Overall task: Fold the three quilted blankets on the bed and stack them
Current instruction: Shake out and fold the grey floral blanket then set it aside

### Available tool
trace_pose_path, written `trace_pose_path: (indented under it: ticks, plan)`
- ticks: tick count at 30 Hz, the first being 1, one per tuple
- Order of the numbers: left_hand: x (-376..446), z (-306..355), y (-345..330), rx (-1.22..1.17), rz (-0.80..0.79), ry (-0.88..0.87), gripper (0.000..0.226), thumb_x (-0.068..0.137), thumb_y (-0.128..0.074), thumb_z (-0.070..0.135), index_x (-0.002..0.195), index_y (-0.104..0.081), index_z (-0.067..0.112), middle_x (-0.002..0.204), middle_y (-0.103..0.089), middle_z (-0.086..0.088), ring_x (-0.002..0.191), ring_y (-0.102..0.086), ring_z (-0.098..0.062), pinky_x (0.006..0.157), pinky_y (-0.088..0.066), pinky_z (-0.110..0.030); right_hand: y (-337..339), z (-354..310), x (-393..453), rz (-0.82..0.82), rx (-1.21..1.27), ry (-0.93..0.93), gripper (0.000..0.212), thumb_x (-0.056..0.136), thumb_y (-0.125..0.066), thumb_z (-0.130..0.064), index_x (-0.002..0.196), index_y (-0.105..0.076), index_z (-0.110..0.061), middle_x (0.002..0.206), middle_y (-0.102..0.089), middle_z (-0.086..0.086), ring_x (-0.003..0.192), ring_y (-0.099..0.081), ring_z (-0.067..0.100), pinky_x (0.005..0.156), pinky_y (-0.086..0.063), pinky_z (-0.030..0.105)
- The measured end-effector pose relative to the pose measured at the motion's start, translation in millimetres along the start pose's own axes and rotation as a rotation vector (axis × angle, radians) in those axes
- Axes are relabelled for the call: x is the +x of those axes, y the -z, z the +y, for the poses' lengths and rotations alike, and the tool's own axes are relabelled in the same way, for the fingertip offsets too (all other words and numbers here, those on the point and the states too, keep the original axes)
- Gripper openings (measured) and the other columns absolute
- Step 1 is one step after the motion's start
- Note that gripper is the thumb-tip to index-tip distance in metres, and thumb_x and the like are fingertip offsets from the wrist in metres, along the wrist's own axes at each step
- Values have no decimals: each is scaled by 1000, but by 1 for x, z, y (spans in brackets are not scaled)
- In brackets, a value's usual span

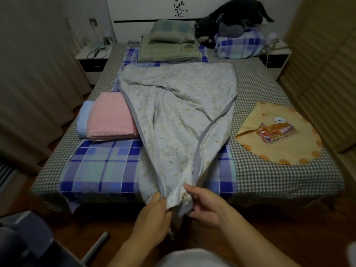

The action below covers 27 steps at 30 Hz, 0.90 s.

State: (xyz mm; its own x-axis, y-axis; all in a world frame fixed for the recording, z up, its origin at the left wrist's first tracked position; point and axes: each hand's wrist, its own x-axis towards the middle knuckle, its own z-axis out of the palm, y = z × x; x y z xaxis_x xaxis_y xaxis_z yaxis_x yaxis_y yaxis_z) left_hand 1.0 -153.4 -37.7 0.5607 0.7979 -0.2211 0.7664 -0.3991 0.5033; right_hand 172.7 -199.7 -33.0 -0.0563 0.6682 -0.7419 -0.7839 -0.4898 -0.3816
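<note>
The pale floral blanket (179, 112) in the middle of the bed is soft, matt, crumpled quilted cloth with a smooth grey binding along its edges, and the folded pink blanket (111, 116) at the left is matt cloth with a dimpled, stitched texture. The yellow blanket (279, 132) at the right is smooth cloth with a printed picture, lying on the matt woven gingham bedsheet (269, 174). The near floor (269, 228) looks like dark wood with a slight sheen.

A spread blanket (179, 116) is lying mid-frame on the bed (279, 176), a folded blanket (111, 117) touching its left edge, a flat blanket (277, 132) lying apart at right, pillows (169, 43) sitting behind at top centre.
</note>
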Motion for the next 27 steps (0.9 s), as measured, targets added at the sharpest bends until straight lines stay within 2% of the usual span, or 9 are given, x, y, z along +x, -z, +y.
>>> trace_pose_path:
  ticks: [4,9,14,16,18,20,23,25,27]
  plan:
    - [8,-3,-1,30,-113,-14,17,94,-57,37,110,-63,37,108,-42,16,97,-52,-3,84,-46,-20,30,1,2,311,27,77,30,94,-61,-9,120,-60,4,106,-71,22,88,-70,37,76,-56,43]
    - [20,-10,1,-59,-77,29,18,97,-58,34,111,-69,34,110,-54,13,103,-57,-5,89,-45,-19,110,-59,-56,794,312,532,21,90,-64,-13,110,-66,-8,103,-72,15,81,-74,34,68,-61,42]
    - [21,-2,0,-353,8,157,47,101,-51,29,146,-38,36,146,-46,3,131,-48,-18,106,-42,-37,111,-93,-134,1254,178,1067,25,92,-60,-11,116,-60,-20,113,-63,-4,95,-65,7,83,-58,28]
    - [21,5,3,-549,117,279,67,99,-58,26,154,-21,34,150,-42,-5,135,-44,-29,107,-40,-45,78,-86,-145,1241,2,1252,26,93,-60,-12,115,-58,-26,113,-61,-10,100,-62,3,82,-55,21]
    - [20,4,7,-671,229,430,65,95,-64,27,150,-28,27,145,-49,-10,126,-51,-31,101,-45,-46,49,-72,-141,1119,-180,1288,24,93,-61,-13,109,-58,-30,108,-60,-12,94,-61,0,71,-54,14]
    - [15,-6,11,-704,296,519,44,93,-67,27,131,-51,13,124,-64,-14,106,-61,-28,87,-50,-41,24,-53,-121,838,-478,1108,23,93,-63,-16,109,-60,-31,109,-61,-11,86,-61,3,64,-57,19]
    - [-3,-25,22,-750,259,502,12,94,-65,21,92,-66,9,88,-70,-13,87,-66,-32,70,-49,-36,3,-13,-76,496,-888,645,53,93,-65,-22,139,-45,-37,134,-44,-18,123,-52,15,100,-51,44]
    - [-16,-39,33,-779,261,474,11,94,-64,19,88,-68,11,83,-70,-13,83,-67,-32,69,-49,-37,5,14,-47,514,-797,469,73,91,-67,-17,152,-29,-30,140,-41,-8,132,-44,23,105,-46,44]
    - [-26,-53,49,-768,283,465,8,94,-64,18,93,-70,12,84,-71,-9,81,-67,-26,72,-51,-37,14,32,-29,638,-500,413,67,88,-69,-6,148,-41,-15,134,-56,9,117,-58,31,84,-55,39]
